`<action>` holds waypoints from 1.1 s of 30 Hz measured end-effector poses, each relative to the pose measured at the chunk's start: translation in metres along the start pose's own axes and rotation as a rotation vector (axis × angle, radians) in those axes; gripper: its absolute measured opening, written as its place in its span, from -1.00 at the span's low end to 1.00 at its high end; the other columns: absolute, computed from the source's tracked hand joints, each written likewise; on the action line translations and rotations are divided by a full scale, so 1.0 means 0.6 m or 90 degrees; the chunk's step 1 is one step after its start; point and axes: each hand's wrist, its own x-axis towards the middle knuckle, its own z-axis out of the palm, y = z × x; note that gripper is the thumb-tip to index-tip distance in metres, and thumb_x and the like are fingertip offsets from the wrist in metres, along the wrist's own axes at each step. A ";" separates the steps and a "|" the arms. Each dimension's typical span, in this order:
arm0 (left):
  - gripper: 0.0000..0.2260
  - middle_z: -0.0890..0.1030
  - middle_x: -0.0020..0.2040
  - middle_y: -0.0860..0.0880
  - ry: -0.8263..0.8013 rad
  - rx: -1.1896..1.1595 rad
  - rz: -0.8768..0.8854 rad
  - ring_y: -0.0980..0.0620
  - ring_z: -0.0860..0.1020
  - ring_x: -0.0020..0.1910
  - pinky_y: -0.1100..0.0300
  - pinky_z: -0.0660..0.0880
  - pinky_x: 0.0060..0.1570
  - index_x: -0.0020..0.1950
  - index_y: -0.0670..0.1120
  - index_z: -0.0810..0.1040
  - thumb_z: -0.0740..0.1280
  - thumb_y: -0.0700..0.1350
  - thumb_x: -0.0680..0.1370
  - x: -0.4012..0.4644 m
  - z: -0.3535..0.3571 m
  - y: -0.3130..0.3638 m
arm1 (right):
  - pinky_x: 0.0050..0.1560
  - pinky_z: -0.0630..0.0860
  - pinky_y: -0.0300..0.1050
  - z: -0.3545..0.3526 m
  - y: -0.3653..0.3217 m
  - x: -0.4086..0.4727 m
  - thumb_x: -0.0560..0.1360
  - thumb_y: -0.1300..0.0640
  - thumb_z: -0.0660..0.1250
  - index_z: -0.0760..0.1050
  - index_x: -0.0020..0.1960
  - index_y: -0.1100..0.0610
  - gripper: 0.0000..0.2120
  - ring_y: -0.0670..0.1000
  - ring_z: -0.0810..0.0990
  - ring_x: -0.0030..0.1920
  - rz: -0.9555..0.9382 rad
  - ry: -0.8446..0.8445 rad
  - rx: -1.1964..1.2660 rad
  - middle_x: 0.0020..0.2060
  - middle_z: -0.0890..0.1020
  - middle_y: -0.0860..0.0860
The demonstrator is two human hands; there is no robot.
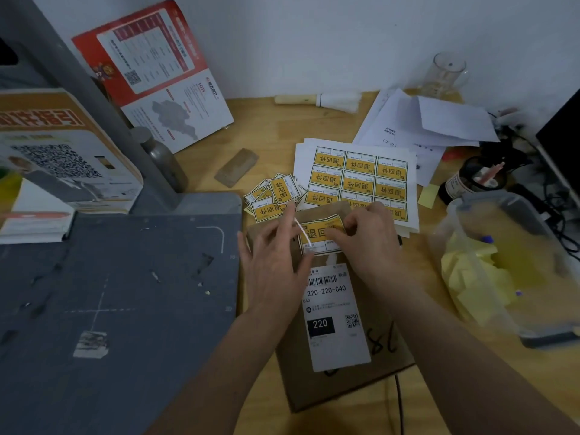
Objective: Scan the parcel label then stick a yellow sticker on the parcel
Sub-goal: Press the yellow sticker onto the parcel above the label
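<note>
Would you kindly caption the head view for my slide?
Left hand and right hand hold a yellow sticker on the brown parcel near its shipping label.

The right hand (367, 246) hides the right end of the yellow sticker (315, 233), and small print on the parcel label (337, 312) is unreadable.

Parcel (298, 387) on table (266, 133) before me, just right of the scanner pad (110, 293). Shipping label (335, 328) on its top, near side; sticker (317, 233) beyond it. My left hand (273, 262) rests on the sticker's left end, my right hand (367, 243) pinches its right. Sticker sheet (361, 174) behind the parcel, loose stickers (276, 196) left of the sheet, tub (508, 215) right of the parcel.
</note>
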 end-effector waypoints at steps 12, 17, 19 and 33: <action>-0.52 0.58 0.19 0.09 0.109 -0.221 -0.020 0.05 0.44 0.29 -0.21 0.26 0.33 0.14 -0.03 0.60 -0.06 0.12 0.60 -0.016 0.003 -0.007 | 0.35 0.34 -0.02 0.006 0.011 -0.072 0.50 0.02 0.25 0.38 0.33 0.16 -0.57 0.05 0.38 0.30 -0.276 0.056 -0.011 0.26 0.47 0.08; -0.61 0.61 0.05 0.17 0.161 -0.192 -0.057 0.11 0.48 0.17 -0.15 0.26 0.34 -0.20 0.01 0.68 0.11 0.07 0.59 -0.004 0.003 -0.006 | 0.24 0.43 -0.09 0.021 0.029 -0.078 0.54 0.05 0.19 0.46 0.22 0.18 -0.68 0.03 0.50 0.19 -0.323 0.016 0.011 0.14 0.57 0.07; -0.77 0.62 0.06 0.13 0.159 -0.168 -0.044 0.12 0.47 0.15 -0.07 0.33 0.29 -0.20 0.00 0.69 0.31 0.05 0.52 -0.002 0.007 -0.013 | 0.25 0.41 -0.11 0.019 0.036 -0.074 0.54 0.07 0.18 0.47 0.21 0.19 -0.69 0.04 0.52 0.18 -0.341 0.009 0.000 0.14 0.59 0.08; -0.51 0.28 0.49 0.10 -0.156 0.241 0.182 -0.03 0.07 0.54 -0.19 -0.01 0.49 0.50 0.05 0.19 -0.17 0.10 0.60 -0.004 0.016 -0.021 | 0.51 -0.02 -0.04 0.031 0.071 -0.072 0.63 -0.06 -0.14 0.16 0.49 0.15 -0.49 0.02 0.08 0.52 -0.360 -0.093 -0.195 0.50 0.19 0.09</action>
